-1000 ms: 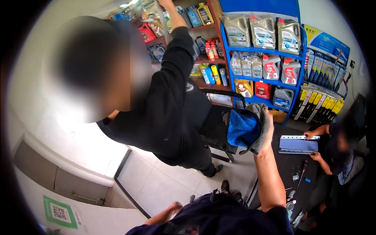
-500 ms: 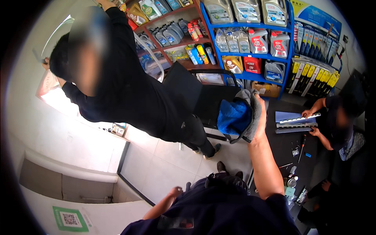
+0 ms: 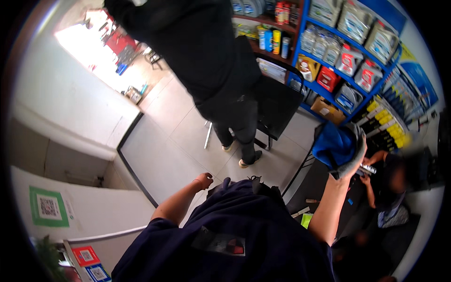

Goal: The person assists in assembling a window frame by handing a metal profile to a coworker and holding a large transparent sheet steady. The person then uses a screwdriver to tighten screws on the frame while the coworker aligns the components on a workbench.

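My right hand (image 3: pixel 355 165) is raised out to the right, its fingers wrapped round the edge of a soft grey cap-like piece with a bright blue fleecy lining (image 3: pixel 334 145). The lining faces up and a dark band runs along its rim. At my left side my left hand (image 3: pixel 203 181) hangs beside my dark shirt, its fingers curled in a loose fist with nothing showing in them. That hand is apart from other things.
Ahead, a person in black (image 3: pixel 197 56) stands beside a black chair (image 3: pixel 277 105). Blue shelves (image 3: pixel 307 83) carry several oil jugs. To the right another person (image 3: pixel 393 178) holds metal strips over a dark table (image 3: pixel 312 188). A white counter (image 3: pixel 141 244) lies at the left.
My view has shifted. The person in black now stands more upright, with arms at the upper edge. My right hand still grips the cap-like piece, now farther right in view.
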Available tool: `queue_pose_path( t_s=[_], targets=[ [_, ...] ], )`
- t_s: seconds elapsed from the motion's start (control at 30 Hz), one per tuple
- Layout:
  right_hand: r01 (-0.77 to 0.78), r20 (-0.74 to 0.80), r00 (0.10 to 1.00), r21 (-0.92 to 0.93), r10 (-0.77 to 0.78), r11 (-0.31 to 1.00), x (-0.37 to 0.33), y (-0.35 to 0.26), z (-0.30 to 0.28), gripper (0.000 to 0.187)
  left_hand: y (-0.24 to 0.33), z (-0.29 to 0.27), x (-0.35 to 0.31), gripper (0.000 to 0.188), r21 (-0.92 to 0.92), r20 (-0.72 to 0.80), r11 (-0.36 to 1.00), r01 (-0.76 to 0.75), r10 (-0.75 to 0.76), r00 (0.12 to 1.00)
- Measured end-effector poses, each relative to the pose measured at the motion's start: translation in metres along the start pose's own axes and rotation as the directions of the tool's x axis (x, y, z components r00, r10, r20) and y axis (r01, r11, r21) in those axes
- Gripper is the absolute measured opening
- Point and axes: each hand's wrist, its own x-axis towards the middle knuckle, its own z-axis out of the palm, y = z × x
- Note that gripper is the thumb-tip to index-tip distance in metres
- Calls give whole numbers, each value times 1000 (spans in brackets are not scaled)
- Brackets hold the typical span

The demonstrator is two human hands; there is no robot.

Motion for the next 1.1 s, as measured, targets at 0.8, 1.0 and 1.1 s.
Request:
queue_pose_path(
  t_s=[0.8,1.0,1.1],
  targets=[
    [209,133,967,-903,-218,376,-153,6,12,46,-210,5,73,30,99,352,964,248,-267,897],
    [-47,-389,921,-137,-11,989,-202,21,57,38,-166,-88,162,26,671,509,647,-361,-49,859],
    [34,-442,889,-191,-117,981,-227,-7,41,38,-103,-57,178,21,692,554,533,-487,40,831]
  ],
)
